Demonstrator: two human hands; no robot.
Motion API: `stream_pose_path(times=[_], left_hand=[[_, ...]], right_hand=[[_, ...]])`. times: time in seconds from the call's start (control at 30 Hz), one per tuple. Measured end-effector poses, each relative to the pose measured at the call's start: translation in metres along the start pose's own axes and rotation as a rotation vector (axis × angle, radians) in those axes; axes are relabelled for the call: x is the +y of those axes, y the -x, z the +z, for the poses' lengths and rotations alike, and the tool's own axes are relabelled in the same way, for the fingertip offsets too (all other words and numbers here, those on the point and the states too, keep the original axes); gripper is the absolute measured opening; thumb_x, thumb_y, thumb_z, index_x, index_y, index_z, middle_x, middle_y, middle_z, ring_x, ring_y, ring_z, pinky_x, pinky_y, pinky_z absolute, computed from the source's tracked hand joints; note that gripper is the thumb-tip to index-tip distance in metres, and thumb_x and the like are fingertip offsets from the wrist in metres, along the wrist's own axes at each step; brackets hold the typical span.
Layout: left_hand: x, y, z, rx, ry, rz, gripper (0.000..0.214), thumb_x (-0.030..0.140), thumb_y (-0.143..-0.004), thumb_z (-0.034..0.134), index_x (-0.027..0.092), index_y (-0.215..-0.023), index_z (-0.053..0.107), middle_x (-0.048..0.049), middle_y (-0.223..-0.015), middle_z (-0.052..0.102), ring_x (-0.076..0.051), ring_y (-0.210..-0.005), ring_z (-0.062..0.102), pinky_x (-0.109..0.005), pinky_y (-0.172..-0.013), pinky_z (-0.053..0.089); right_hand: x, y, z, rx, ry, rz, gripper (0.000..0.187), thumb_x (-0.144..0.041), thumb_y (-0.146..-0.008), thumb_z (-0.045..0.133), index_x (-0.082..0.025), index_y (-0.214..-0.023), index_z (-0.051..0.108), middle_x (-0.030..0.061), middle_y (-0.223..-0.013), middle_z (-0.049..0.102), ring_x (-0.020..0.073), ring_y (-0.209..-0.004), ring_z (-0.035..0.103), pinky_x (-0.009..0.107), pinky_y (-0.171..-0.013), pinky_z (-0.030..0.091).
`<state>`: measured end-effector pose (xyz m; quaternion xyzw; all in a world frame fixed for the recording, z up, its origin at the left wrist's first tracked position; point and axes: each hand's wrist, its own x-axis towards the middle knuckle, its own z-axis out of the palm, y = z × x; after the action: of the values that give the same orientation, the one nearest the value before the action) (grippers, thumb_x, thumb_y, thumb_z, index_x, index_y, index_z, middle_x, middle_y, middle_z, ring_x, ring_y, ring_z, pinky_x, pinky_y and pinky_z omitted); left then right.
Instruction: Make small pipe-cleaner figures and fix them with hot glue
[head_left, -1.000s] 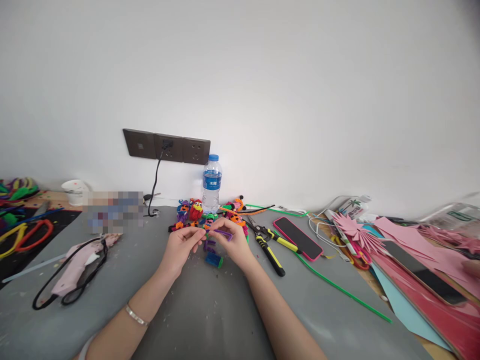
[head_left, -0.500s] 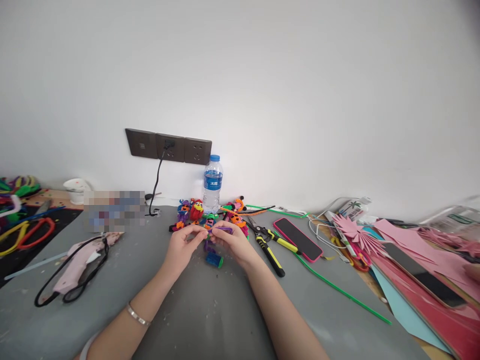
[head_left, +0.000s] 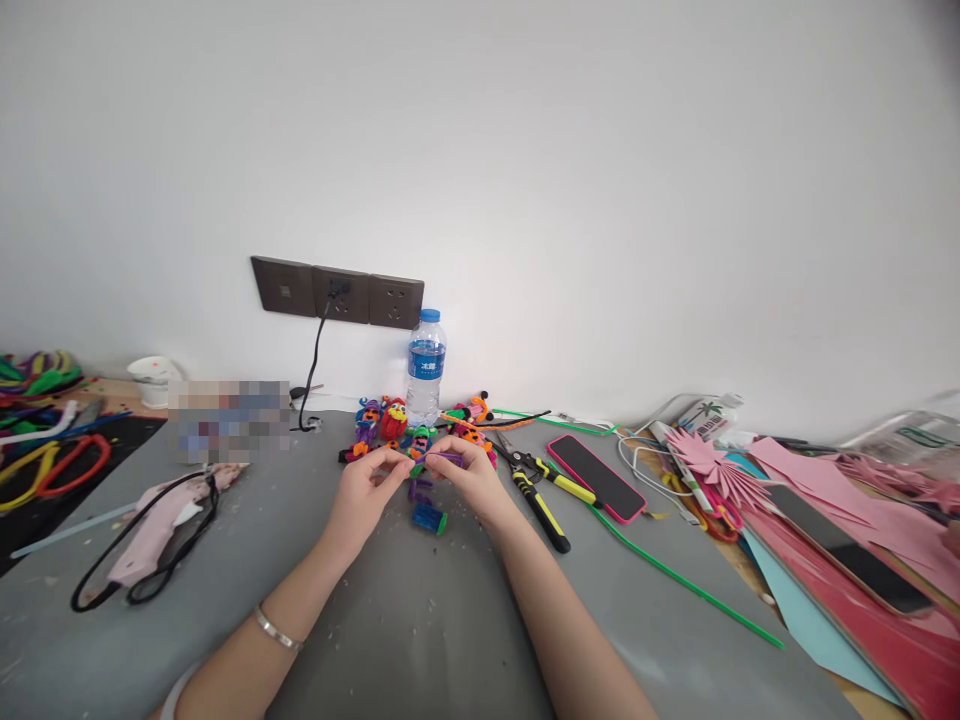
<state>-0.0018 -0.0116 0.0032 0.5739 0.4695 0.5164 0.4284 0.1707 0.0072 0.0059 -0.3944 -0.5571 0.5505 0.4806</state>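
My left hand [head_left: 375, 488] is closed in a pinch on a small green fuzzy piece [head_left: 417, 467], its thumb and forefinger pressed together. Close beside it, my right hand [head_left: 469, 485] pinches a purple pipe cleaner [head_left: 448, 457] near the green piece; the fingers partly hide where the two meet. Just below the fingertips are a bent purple piece [head_left: 420, 490] and a short blue roll with a green end [head_left: 427, 517]. Behind the hands stand colourful pipe-cleaner figures, among them a blue-haired one [head_left: 367, 425] and a red and yellow one [head_left: 394, 418].
A water bottle [head_left: 426, 370] stands against the wall. Yellow-black pliers [head_left: 541, 510], a pink-edged phone [head_left: 596, 478] and a green pipe cleaner [head_left: 690, 580] lie right. At left are a pink glue gun [head_left: 146, 540] with a looped black cord and scissors [head_left: 75, 468].
Both hands stay in nearly the same place, with the purple pipe cleaner slightly shifted at the right fingertips. At the far left, a white rod-like thing has changed position.
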Motion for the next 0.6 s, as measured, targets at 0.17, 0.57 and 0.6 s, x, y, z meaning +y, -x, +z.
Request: stream_pose_path(times=[0.17, 0.57, 0.6], left_hand=[[0.0004, -0.0002, 0.0004, 0.011, -0.03, 0.022, 0.021, 0.039, -0.074, 0.069, 0.019, -0.07, 0.072, -0.0043, -0.072, 0.068, -0.019, -0.067, 0.059, -0.024, -0.059, 0.044], [0.0025, -0.0001, 0.0037, 0.009, -0.064, -0.027, 0.018, 0.038, -0.07, 0.069, 0.021, -0.074, 0.072, -0.0051, -0.075, 0.069, -0.022, -0.072, 0.06, -0.024, -0.056, 0.043], [0.0024, -0.0002, 0.0042, 0.011, -0.066, -0.031, 0.018, 0.038, -0.07, 0.069, 0.021, -0.075, 0.072, -0.0054, -0.075, 0.069, -0.022, -0.072, 0.06, -0.024, -0.056, 0.043]], right_hand=[[0.0002, 0.0005, -0.0003, -0.089, 0.041, 0.016, 0.027, -0.044, -0.077, 0.068, -0.018, -0.082, 0.065, 0.0, -0.072, 0.064, 0.012, -0.063, 0.056, 0.026, -0.065, 0.046], [-0.0026, 0.0016, 0.0038, -0.06, 0.187, -0.108, 0.023, -0.039, -0.081, 0.064, -0.017, -0.075, 0.058, -0.0026, -0.066, 0.054, 0.0118, -0.062, 0.052, 0.025, -0.06, 0.041], [-0.0023, 0.0015, 0.0039, -0.06, 0.184, -0.113, 0.023, -0.039, -0.081, 0.064, -0.017, -0.075, 0.058, -0.0027, -0.066, 0.054, 0.0119, -0.061, 0.052, 0.025, -0.06, 0.041]])
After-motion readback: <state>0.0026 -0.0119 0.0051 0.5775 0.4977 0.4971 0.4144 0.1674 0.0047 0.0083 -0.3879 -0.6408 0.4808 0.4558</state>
